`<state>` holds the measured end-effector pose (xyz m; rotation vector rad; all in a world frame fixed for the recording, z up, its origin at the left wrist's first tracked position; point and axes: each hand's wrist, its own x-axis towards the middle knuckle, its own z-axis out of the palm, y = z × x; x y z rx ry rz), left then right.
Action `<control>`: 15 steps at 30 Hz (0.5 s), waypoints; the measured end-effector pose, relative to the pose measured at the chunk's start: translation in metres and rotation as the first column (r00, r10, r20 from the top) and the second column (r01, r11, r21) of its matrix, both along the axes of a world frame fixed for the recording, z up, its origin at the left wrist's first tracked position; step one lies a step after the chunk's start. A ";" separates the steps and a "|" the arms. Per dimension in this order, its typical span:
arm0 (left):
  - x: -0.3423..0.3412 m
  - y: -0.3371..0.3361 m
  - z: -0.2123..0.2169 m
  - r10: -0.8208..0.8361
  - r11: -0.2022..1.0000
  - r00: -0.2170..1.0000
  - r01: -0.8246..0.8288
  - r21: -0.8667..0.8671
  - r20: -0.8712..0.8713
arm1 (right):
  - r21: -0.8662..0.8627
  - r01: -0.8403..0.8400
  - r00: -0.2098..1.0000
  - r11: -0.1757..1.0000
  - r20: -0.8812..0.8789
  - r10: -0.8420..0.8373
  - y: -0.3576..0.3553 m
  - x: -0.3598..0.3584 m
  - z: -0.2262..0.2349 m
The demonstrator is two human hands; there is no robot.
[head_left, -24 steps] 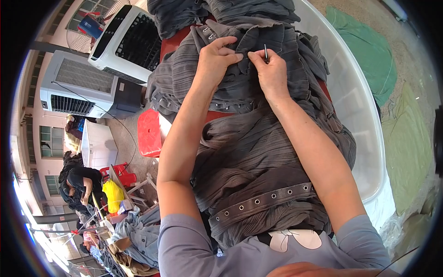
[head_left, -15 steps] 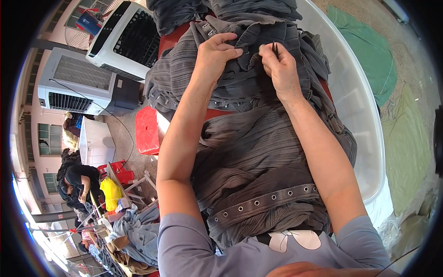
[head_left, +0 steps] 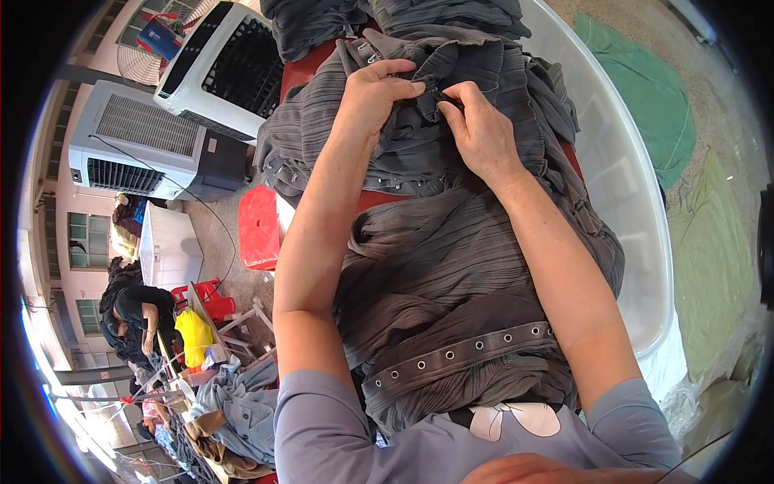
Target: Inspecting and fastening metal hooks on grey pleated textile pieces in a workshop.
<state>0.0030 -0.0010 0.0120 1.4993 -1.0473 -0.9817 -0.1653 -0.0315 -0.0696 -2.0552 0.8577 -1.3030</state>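
A dark grey crinkled garment [head_left: 318,121] lies bunched in front of me, with small metal hooks along parts of its edges. At its far part, my left hand [head_left: 369,98] pinches a fold between thumb and fingers. Close by on the right, my right hand [head_left: 484,133] has its thumb and forefinger closed on the same gathered edge. Its other fingers are curled under, and whatever may be in the palm is hidden. Nearer to me, more dark grey cloth carries a strip of metal eyelets [head_left: 450,355] and drapes toward my body.
Further dark garments [head_left: 451,16] are piled at the far end of the red surface. A large white plastic tub [head_left: 625,202] curves along the right. On the left stand a red stool [head_left: 258,230] and white air coolers [head_left: 145,133]; a person [head_left: 145,310] bends over a table beyond.
My right hand has shifted slightly left and down to the gathered edge, its fingers closing there. The pointed black tool that stuck up from it no longer shows. My left hand stays nearly still.
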 end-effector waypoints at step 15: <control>0.000 -0.001 0.000 -0.018 1.000 1.000 0.018 0.010 0.013 | -0.005 -0.006 0.998 1.000 0.069 0.007 -0.003 0.005 -0.005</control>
